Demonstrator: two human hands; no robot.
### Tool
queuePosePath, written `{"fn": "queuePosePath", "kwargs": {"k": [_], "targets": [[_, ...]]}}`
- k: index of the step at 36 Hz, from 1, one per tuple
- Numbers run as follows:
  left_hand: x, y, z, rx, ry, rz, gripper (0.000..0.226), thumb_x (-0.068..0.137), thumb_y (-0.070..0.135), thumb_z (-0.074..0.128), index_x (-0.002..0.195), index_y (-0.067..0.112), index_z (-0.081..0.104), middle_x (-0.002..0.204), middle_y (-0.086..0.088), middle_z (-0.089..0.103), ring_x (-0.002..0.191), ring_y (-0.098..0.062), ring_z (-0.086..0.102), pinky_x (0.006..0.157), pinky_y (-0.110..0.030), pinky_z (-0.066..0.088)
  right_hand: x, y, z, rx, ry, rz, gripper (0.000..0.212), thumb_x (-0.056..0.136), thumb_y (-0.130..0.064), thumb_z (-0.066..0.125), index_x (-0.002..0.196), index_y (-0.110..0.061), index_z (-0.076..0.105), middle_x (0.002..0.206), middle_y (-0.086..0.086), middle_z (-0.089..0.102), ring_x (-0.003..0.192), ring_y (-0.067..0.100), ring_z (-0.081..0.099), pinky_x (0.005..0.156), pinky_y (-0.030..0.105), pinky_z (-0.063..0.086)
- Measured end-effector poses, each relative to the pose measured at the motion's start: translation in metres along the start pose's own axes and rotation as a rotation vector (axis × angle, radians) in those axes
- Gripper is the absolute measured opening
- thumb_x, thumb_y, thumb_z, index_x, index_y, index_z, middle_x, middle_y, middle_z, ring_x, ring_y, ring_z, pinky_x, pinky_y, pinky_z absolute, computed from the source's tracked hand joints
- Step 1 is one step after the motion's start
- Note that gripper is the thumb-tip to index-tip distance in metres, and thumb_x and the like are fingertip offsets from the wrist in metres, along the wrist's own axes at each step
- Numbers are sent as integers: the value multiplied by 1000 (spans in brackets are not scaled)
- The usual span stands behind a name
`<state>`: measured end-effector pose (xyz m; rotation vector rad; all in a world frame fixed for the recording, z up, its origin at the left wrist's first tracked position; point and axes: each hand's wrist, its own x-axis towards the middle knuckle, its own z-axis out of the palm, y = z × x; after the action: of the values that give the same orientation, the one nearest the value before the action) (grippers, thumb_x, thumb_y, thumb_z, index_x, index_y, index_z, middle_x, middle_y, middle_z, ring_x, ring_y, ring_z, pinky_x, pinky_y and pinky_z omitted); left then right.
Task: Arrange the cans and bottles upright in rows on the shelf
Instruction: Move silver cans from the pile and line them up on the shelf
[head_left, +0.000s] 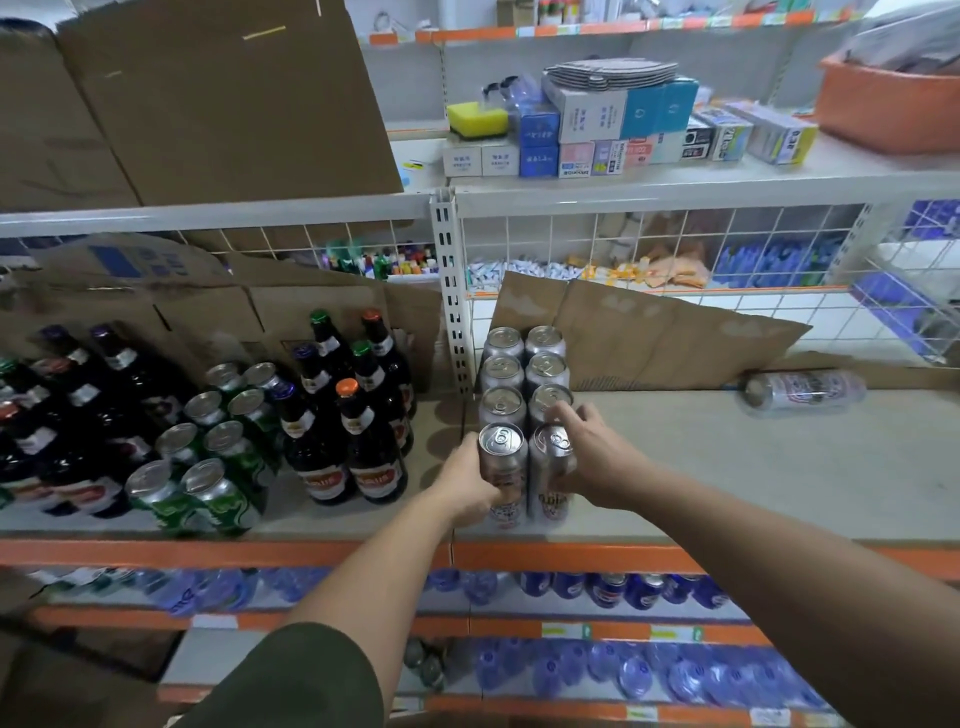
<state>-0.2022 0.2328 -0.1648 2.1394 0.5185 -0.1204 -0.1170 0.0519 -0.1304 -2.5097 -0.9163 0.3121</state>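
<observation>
Eight silver cans (524, 395) stand upright on the shelf (753, 467) in two rows of four that run from near to far, at the left end of the right bay, just beside the post (452, 291). The left hand (467, 483) is wrapped around the near-left can (501, 457) from its left side, fingers curled on the wall. The right hand (592, 457) clasps the near-right can (550, 467) from the right, its thumb reaching over the far rim, next to the can behind. The two held cans touch each other and stand at the shelf's near edge.

Well to the right, near the back, a lone can (805, 389) lies on its side. Behind the rows a cardboard sheet (649, 338) leans on the wire mesh (675, 244).

In the left bay green cans (208, 452) stand in two rows, with dark bottles (353, 415) on both sides of them. The upper shelf carries small boxes (597, 124), a yellow sponge (477, 118) and an orange basket (883, 104). The lower shelves hold blue bottles (623, 670).
</observation>
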Motion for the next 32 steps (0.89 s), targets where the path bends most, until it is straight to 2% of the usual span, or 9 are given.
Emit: {"fn": "queuePosePath", "kwargs": {"k": [5, 8, 15, 18, 21, 23, 26, 29, 32], "targets": [[1, -3, 7, -5, 51, -3, 73, 71, 12, 87, 131, 23, 48, 127, -3, 58, 115, -21, 56, 98, -33, 46, 0, 1, 6, -19, -1, 21, 79, 75, -20, 84, 138, -21, 35, 128, 10, 39, 103, 31, 54, 84, 38, 49], [0, -4, 6, -11, 25, -6, 72, 72, 10, 87, 130, 24, 47, 126, -1, 59, 117, -20, 56, 100, -34, 45, -2, -1, 7, -14, -9, 45, 80, 76, -20, 83, 139, -23, 34, 125, 10, 40, 101, 33, 56, 88, 46, 52], [-8, 2, 1, -38, -27, -16, 68, 76, 11, 82, 129, 20, 40, 118, 0, 60, 107, -18, 58, 87, -28, 43, -10, -4, 11, -54, 19, 65, 86, 79, -23, 81, 144, -25, 25, 118, 11, 42, 91, 32, 55, 79, 41, 52], [-13, 10, -6, -49, -35, -19, 83, 67, 16, 87, 132, 22, 36, 120, 0, 58, 105, -15, 59, 80, -26, 48, -13, -6, 5, -53, 14, 82, 98, 73, -28, 85, 148, -24, 22, 118, 11, 40, 93, 33, 55, 81, 40, 51], [-18, 25, -18, -33, -33, 9, 103, 54, 32, 85, 141, 28, 29, 131, -2, 46, 120, -21, 51, 100, -39, 50, -16, -5, -5, -32, 40, 78, 105, 66, -35, 90, 147, -26, 24, 120, 9, 40, 103, 31, 52, 91, 41, 50], [-19, 36, -25, -36, -8, 42, 101, 51, 41, 80, 140, 30, 32, 131, -2, 41, 122, -23, 48, 104, -43, 49, -18, -5, -14, -32, 52, 72, 107, 64, -41, 91, 146, -26, 25, 120, 8, 39, 106, 29, 50, 93, 37, 48], [-22, 58, -37, -20, 53, 80, 95, 54, 51, 77, 139, 30, 39, 133, -2, 43, 127, -24, 46, 108, -46, 45, -22, -6, -30, -63, 92, 73, 105, 63, -58, 85, 145, -26, 27, 123, 7, 39, 113, 29, 46, 97, 42, 47], [-32, 82, -46, 51, 67, 118, 78, 77, 38, 74, 145, 24, 40, 141, -4, 41, 132, -22, 37, 113, -43, 36, -27, -8, -49, -88, 133, 94, 102, 67, -66, 78, 146, -27, 28, 126, 6, 40, 121, 28, 41, 102, 46, 44], [-34, 99, -51, 144, 76, 160, 71, 85, 30, 70, 147, 19, 37, 147, -5, 39, 138, -23, 30, 114, -42, 32, -35, -10, -69, -108, 148, 108, 100, 70, -67, 75, 148, -26, 26, 127, 6, 40, 124, 29, 40, 104, 46, 42]]}}
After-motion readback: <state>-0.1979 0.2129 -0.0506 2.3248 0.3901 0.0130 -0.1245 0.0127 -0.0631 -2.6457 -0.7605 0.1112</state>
